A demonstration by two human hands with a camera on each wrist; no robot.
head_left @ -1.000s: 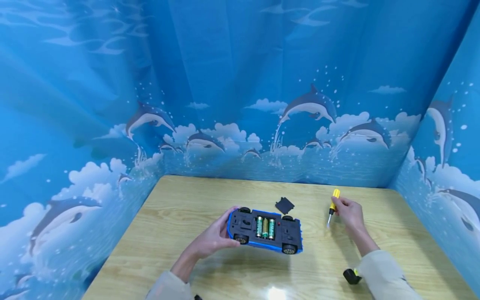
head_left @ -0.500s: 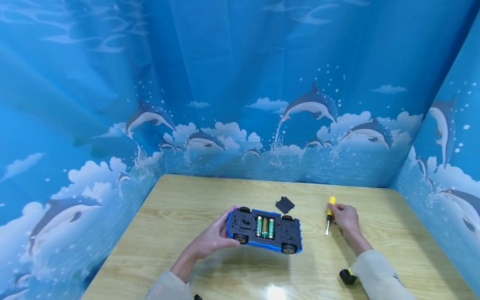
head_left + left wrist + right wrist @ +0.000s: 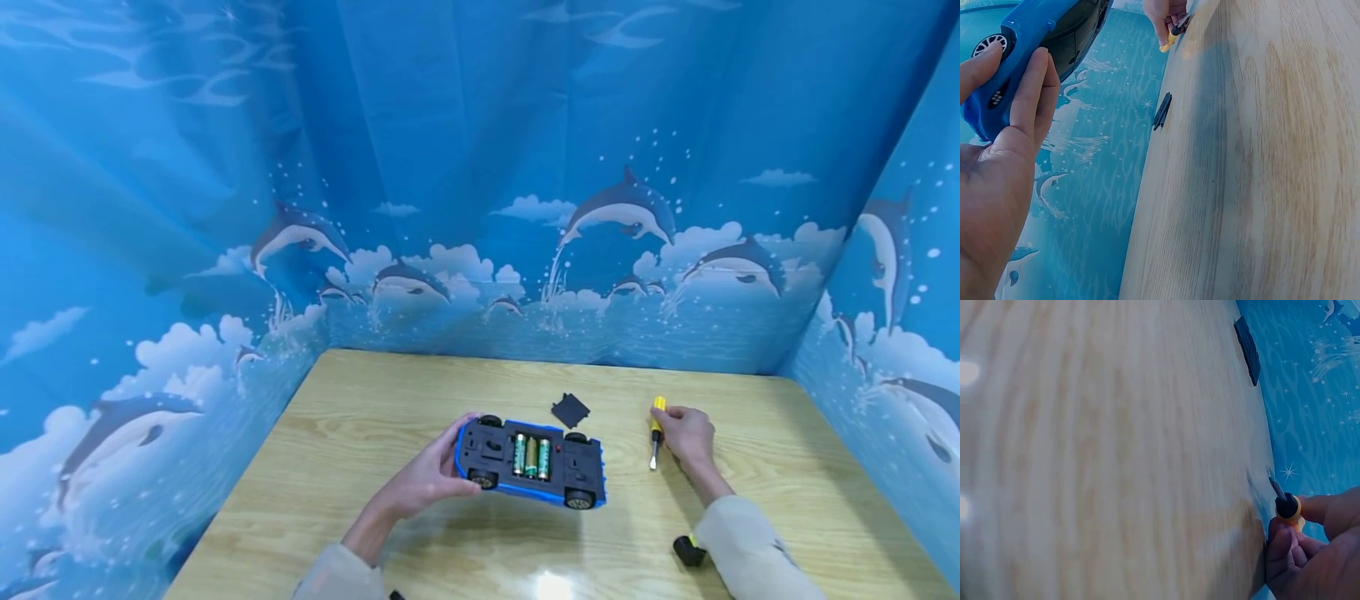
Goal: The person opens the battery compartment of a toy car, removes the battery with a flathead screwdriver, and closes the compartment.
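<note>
Overhead, through the head camera, I saw the left hand [image 3: 423, 481] gripping the front end of a blue toy car [image 3: 529, 461] turned belly-up above the wooden table [image 3: 360, 433], three batteries [image 3: 530, 456] showing in its open bay. The right hand [image 3: 686, 435] was curled around a yellow-handled screwdriver [image 3: 656, 432] lying low against the table, well right of the car. A black battery cover [image 3: 570, 410] lay flat just behind the car. From the left wrist, I saw the fingers [image 3: 1029, 94] wrapped along the car's blue edge [image 3: 1029, 28], with the cover [image 3: 1162, 110] thin on the tabletop beyond. From the right wrist, I saw the fingertips [image 3: 1285, 540] pinched on the screwdriver's handle [image 3: 1289, 507], its tip pointing toward the distant cover [image 3: 1247, 342].
</note>
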